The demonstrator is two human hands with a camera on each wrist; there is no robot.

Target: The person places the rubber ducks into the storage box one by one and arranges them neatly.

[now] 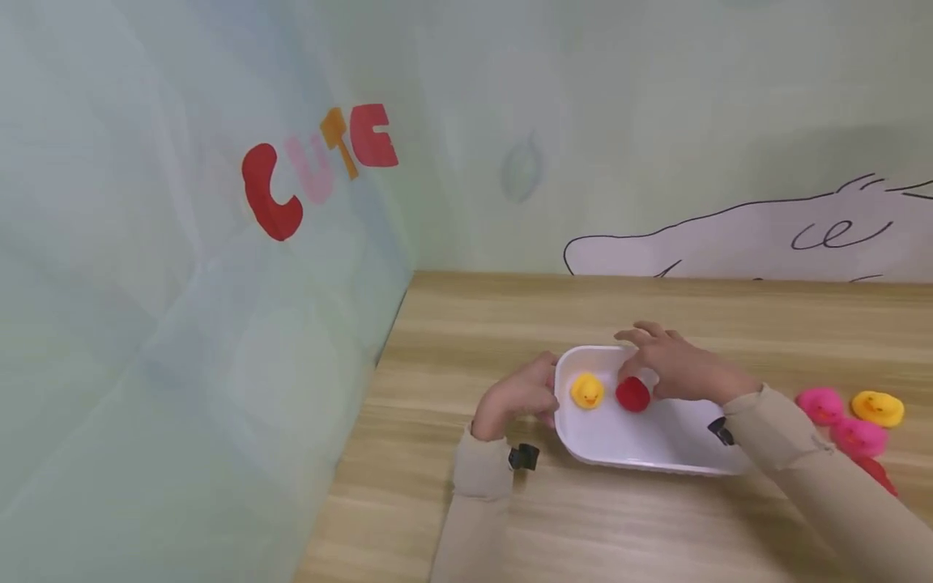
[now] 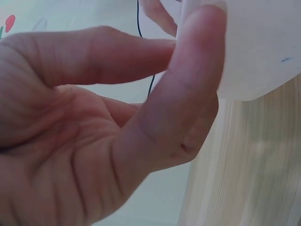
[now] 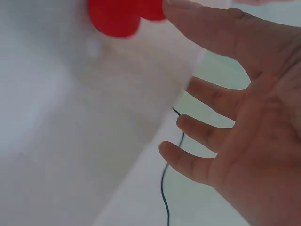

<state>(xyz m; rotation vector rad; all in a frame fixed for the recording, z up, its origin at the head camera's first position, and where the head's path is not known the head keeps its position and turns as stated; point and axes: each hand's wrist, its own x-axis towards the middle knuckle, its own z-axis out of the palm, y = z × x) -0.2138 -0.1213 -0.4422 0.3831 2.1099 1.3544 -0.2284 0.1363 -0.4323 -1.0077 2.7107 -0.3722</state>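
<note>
A white tray [image 1: 656, 449] lies on the table, its left end gripped by my left hand [image 1: 519, 397]. In the left wrist view the thumb and fingers [image 2: 197, 56] pinch the tray's rim. Inside the tray, a yellow rubber duck [image 1: 586, 391] sits upright near the left end. Just right of it is a red rubber duck [image 1: 632, 394], which my right hand [image 1: 678, 364] pinches between thumb and index finger from above. The right wrist view shows the thumb against the red duck [image 3: 115, 16], the other fingers spread over the tray's far rim.
Right of the tray, partly behind the right sleeve, lie two pink ducks [image 1: 821, 405], another yellow duck [image 1: 878, 409] and a red toy [image 1: 877, 474]. A wall with coloured letters [image 1: 273, 194] stands at the left; a back wall [image 1: 481, 162] borders the table.
</note>
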